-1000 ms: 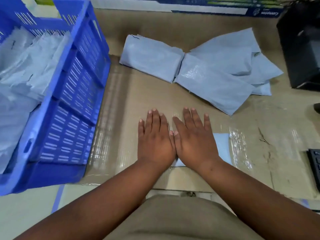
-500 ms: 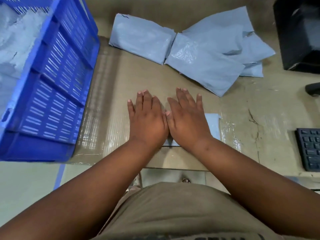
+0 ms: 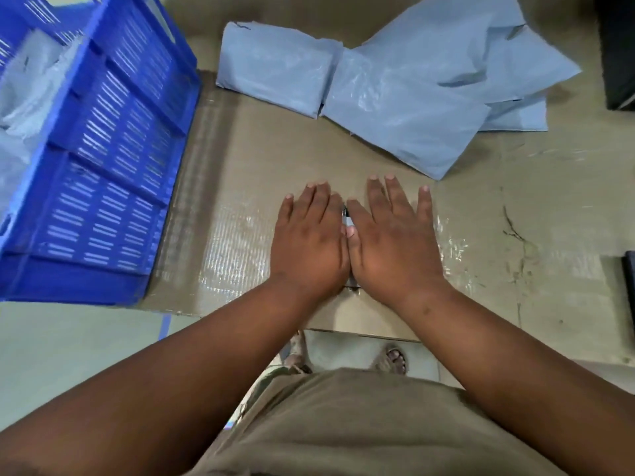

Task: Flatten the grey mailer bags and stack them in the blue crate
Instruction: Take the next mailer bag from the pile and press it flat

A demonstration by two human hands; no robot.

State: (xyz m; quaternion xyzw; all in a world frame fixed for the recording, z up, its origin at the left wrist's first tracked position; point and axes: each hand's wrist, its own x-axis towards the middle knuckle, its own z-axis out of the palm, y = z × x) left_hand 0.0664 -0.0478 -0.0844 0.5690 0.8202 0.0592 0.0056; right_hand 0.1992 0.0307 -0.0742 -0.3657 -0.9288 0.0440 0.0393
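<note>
My left hand [image 3: 309, 245] and my right hand [image 3: 391, 245] lie flat side by side, palms down with straight fingers, on the cardboard-covered table near its front edge. Only a thin sliver of something pale [image 3: 347, 219] shows between them; what it is I cannot tell. A pile of grey mailer bags [image 3: 402, 121] lies beyond the hands at the back, with one folded bag [image 3: 275, 77] at its left end. The blue crate [image 3: 113, 159] stands at the left and holds more grey mailer bags [image 3: 31, 80].
A black box [image 3: 618, 49] stands at the back right. A dark keyboard edge [image 3: 630, 269] shows at the right border. The table's front edge [image 3: 360, 333] runs just behind my wrists, with my feet on the floor below.
The view has tilted down and the scene has shifted up. Both hands stay flat and together. The pale blue piece seen beside my right hand earlier is now covered.
</note>
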